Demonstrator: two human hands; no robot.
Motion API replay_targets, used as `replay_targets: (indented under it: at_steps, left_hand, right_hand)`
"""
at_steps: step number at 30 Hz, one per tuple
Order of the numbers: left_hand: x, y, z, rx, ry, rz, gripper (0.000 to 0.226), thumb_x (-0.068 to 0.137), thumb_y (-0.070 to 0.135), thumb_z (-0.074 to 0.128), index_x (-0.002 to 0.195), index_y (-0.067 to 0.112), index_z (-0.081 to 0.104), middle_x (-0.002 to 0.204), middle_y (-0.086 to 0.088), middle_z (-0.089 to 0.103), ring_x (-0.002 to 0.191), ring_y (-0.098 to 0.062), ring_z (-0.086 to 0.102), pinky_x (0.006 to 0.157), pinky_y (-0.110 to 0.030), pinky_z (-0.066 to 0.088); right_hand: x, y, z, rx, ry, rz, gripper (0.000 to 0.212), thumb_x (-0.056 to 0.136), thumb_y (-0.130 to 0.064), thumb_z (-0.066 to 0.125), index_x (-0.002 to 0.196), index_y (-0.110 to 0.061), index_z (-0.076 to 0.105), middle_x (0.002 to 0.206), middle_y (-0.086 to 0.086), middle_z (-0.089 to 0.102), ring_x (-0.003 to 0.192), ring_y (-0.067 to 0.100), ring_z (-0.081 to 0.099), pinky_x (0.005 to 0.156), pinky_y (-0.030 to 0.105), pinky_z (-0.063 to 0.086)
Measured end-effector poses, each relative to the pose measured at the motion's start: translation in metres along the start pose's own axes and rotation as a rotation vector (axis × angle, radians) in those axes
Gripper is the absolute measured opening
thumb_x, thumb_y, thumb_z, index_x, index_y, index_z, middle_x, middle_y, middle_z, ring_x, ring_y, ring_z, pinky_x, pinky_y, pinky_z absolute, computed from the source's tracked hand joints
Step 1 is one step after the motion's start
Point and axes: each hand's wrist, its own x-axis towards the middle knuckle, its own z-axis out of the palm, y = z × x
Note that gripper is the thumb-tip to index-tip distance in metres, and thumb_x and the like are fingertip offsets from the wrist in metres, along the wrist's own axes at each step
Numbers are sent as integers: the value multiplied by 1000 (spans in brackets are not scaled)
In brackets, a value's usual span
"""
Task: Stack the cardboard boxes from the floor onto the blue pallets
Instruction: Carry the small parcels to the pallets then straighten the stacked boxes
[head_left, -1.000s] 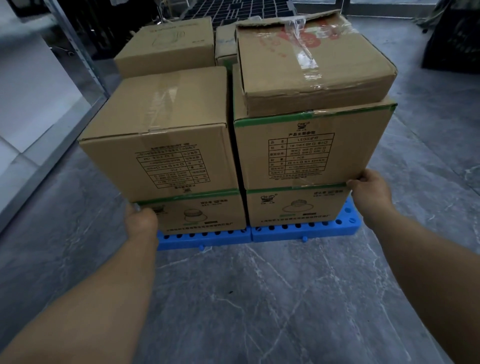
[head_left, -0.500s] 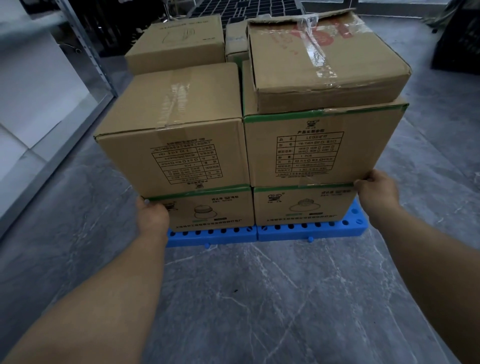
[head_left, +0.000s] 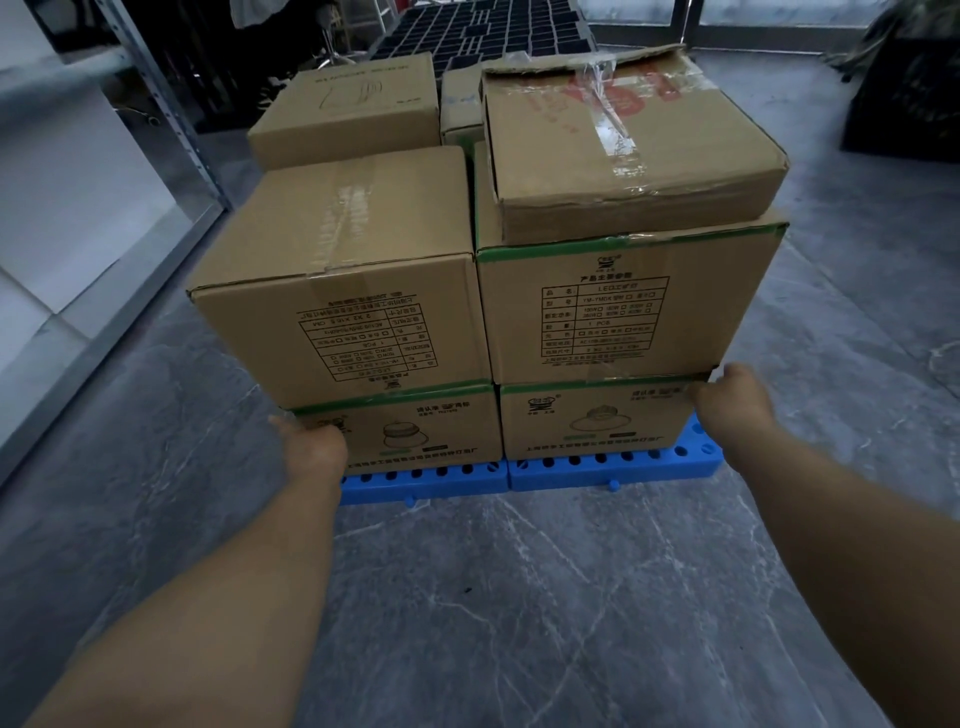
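Note:
Several taped cardboard boxes stand stacked on two blue pallets (head_left: 613, 470) on the grey floor. The front left stack has a large upper box (head_left: 337, 291) on a lower left box (head_left: 447, 431). At the front right, a flat box (head_left: 623, 156) tops a middle right box (head_left: 608, 312) above a lower right box (head_left: 587, 421). My left hand (head_left: 311, 447) rests on the lower left box's near left corner, just under the seam, with its fingers hidden. My right hand (head_left: 732, 408) curls round the right corner at the seam between the middle and lower right boxes.
More boxes (head_left: 348, 104) stand behind on the pallets. A metal shelf frame (head_left: 156, 104) with white panels runs along the left. Black grid pallets (head_left: 483, 31) lie at the back and a dark crate (head_left: 904, 98) at the far right. Grey marble floor (head_left: 493, 597) lies in front.
The view has drifted, so the stack sits further right and a little nearer. My left hand has slid slightly onto the front of the lower left box. My right hand stays at its corner.

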Motion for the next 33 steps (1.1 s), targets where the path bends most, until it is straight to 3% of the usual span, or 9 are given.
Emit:
replay_targets:
  at_steps: [3, 5, 7, 9, 12, 17, 24, 29, 33]
  left_hand:
    - [-10, -7, 9, 128, -55, -53, 22, 93, 2, 41, 111, 1, 53, 106, -18, 56, 94, -28, 55, 82, -36, 49]
    - [-22, -10, 20, 233, -168, -20, 27, 94, 6, 43, 67, 12, 44, 70, -6, 44, 61, -16, 42, 55, -26, 37]
    - [-34, -9, 33, 294, -266, 11, 33, 94, 13, 47, 62, 16, 37, 66, -1, 40, 59, -14, 39, 55, -26, 35]
    - [-47, -5, 45, 308, -335, 61, 27, 93, 21, 50, 67, 20, 46, 72, 1, 49, 72, -18, 52, 70, -28, 45]
    - [-61, -3, 61, 276, -415, 112, 23, 91, 27, 55, 107, 12, 63, 108, -10, 64, 108, -27, 58, 97, -39, 46]
    - [-67, -11, 82, 318, -437, 169, 27, 90, 32, 56, 105, 11, 64, 106, -11, 67, 102, -27, 61, 89, -38, 51]
    - [-103, -11, 81, 415, -403, 218, 25, 89, 39, 56, 106, 22, 62, 109, 2, 65, 90, -13, 54, 79, -24, 40]
    - [-158, -23, 60, 428, -467, 170, 37, 88, 36, 58, 122, 21, 57, 124, 0, 60, 110, -17, 58, 95, -28, 44]
    - [-203, -18, 26, 481, -481, 161, 42, 88, 38, 57, 127, 23, 52, 129, 4, 56, 114, -11, 55, 95, -27, 42]
  right_hand:
    - [-10, 2, 1, -161, -104, 97, 13, 91, -12, 49, 97, -1, 49, 78, 14, 50, 62, 24, 47, 58, 34, 40]
    - [-17, 2, 6, -236, -183, 91, 11, 90, -13, 50, 95, -3, 50, 83, 14, 54, 75, 29, 54, 69, 39, 48]
    - [-21, 2, 13, -254, -230, 53, 19, 89, -15, 49, 105, -4, 54, 101, 16, 59, 91, 31, 57, 83, 43, 51]
    - [-24, 0, 20, -272, -272, 20, 27, 89, -17, 50, 112, -4, 56, 107, 16, 60, 93, 30, 57, 82, 42, 53]
    - [-27, -2, 33, -266, -360, 28, 33, 88, -22, 53, 116, -4, 56, 101, 14, 59, 84, 26, 53, 66, 32, 45]
    - [-28, -3, 54, -386, -480, -1, 25, 91, -29, 51, 104, -8, 58, 80, 7, 53, 71, 19, 48, 54, 26, 37]
    - [-53, 6, 68, -231, -328, 115, 25, 89, -30, 54, 71, -15, 47, 65, 2, 48, 58, 14, 46, 47, 26, 32]
    - [-117, 18, 63, -135, -256, 202, 23, 88, -32, 55, 71, -18, 47, 72, 1, 49, 75, 21, 51, 64, 29, 38]
    - [-165, -2, 42, -81, -237, 241, 34, 89, -32, 57, 115, -10, 60, 112, 8, 62, 103, 25, 58, 86, 33, 44]
